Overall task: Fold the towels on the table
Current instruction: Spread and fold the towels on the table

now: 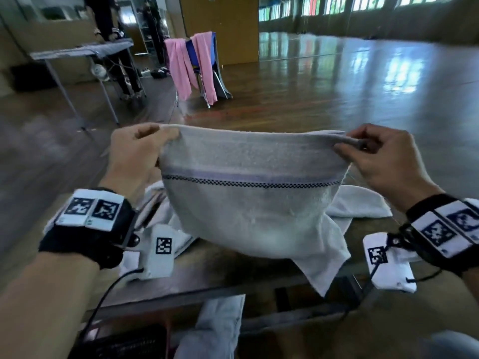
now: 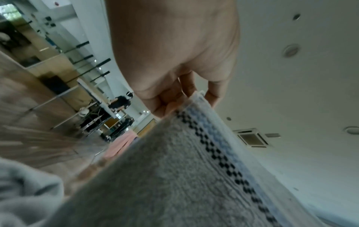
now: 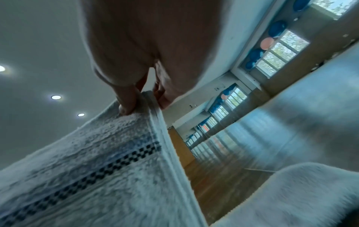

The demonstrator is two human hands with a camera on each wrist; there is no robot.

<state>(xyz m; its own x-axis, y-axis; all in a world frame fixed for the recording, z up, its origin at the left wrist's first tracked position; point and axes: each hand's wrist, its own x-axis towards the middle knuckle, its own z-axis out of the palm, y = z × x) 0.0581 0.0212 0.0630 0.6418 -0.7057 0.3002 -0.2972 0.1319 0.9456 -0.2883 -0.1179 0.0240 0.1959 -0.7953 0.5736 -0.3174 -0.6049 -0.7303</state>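
Towel (image 1: 254, 203): pale grey-white w/ light blue stripe + black checkered band. Pink cloths (image 1: 181, 66) on blue chair (image 1: 193, 51). Tabletop (image 1: 233, 270) brown.

The right hand (image 3: 147, 50) pinches the top corner of a pale towel (image 3: 93, 161) bearing a dark checkered stripe; shiny wooden floor (image 3: 223, 176) lies beyond.

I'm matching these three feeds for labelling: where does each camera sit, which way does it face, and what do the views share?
Head: worn on the head, facing forward and down over the brown table; both forearms, left hand and right hand show.
Left wrist: under the left wrist, looking along the hand, tilted toward ceiling and hall.
Right wrist: under the right wrist, along the hand, toward ceiling and windows.
Shared: all three show the grey terry towel with a black checkered stripe, pinched at its top corners.
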